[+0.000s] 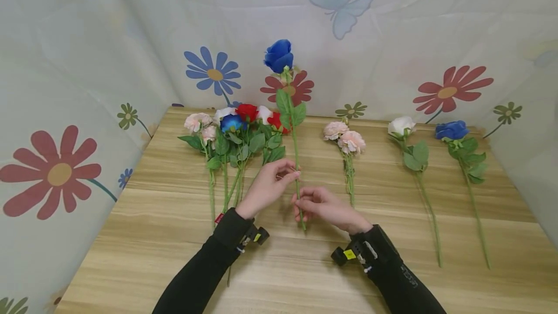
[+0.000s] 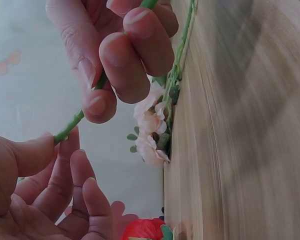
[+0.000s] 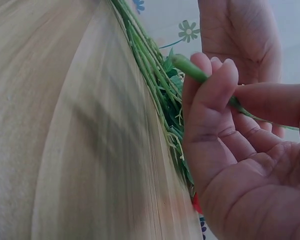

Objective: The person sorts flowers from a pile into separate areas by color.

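A blue artificial rose (image 1: 279, 56) is held up over the table, its bloom tilted slightly left at the top of a long green stem. My left hand (image 1: 270, 183) pinches the stem about midway, below the leaves. Lower down, near the cut end, my right hand (image 1: 324, 207) grips the same stem between thumb and fingers. In the left wrist view the stem (image 2: 70, 125) runs from one hand to the other. The right wrist view shows the stem's end (image 3: 187, 67) poking out past the curled right fingers.
On the left lies a bunch of red, white, blue and pink flowers (image 1: 244, 134). Pink flowers (image 1: 344, 139) lie right of the hands. Farther right are a white rose (image 1: 402, 126) and another blue rose (image 1: 452, 131). A printed curtain (image 1: 383, 76) hangs behind the wooden table (image 1: 152, 236).
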A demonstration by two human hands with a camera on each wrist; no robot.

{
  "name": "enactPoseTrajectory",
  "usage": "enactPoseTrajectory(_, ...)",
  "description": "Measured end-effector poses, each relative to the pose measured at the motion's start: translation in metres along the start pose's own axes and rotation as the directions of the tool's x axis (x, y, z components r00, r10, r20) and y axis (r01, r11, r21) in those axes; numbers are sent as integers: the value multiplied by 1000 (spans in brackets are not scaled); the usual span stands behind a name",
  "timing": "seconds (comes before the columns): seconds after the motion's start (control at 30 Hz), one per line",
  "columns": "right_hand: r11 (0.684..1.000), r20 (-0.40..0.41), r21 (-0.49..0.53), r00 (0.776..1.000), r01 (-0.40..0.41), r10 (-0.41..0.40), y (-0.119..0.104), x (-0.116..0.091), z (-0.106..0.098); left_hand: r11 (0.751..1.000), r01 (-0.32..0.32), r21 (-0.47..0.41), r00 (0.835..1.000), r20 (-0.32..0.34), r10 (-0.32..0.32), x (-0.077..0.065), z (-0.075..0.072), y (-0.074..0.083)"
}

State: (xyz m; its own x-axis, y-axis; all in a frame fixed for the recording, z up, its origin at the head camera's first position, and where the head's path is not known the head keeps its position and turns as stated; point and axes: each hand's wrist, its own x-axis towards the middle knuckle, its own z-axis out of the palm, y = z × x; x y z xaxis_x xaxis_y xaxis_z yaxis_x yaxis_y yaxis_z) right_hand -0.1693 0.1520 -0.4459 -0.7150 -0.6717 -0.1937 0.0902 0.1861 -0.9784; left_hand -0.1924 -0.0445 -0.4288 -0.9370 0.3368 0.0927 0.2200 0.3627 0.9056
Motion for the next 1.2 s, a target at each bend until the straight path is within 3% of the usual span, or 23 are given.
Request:
enactPoseTrajectory(0.27, 1000, -32, -30, 999, 4, -5, 1, -1, -1, 998, -15, 64, 1000, -11, 16, -1, 0, 2)
enactPoseTrajectory(0.63, 988, -135, -151, 991, -27, 7, 0, -10, -11, 994, -11, 107, 1000, -9, 12, -3, -3, 5)
enactPoseTrajectory(0.8, 974, -168, -227, 986, -21, -18, 0, -18, -18, 984, -21, 176, 1000, -17, 24, -4, -4, 6)
enactPoseTrajectory(0.93, 961, -205, -274, 978, -18, -40, 3, -30, -26, 961, -44, 274, 998, -25, 53, -5, -2, 6)
enactPoseTrajectory(1.2, 937, -301, -347, 952, -47, -63, 10, -66, -47, 879, -108, 465, 993, 5, 119, -6, 7, 7)
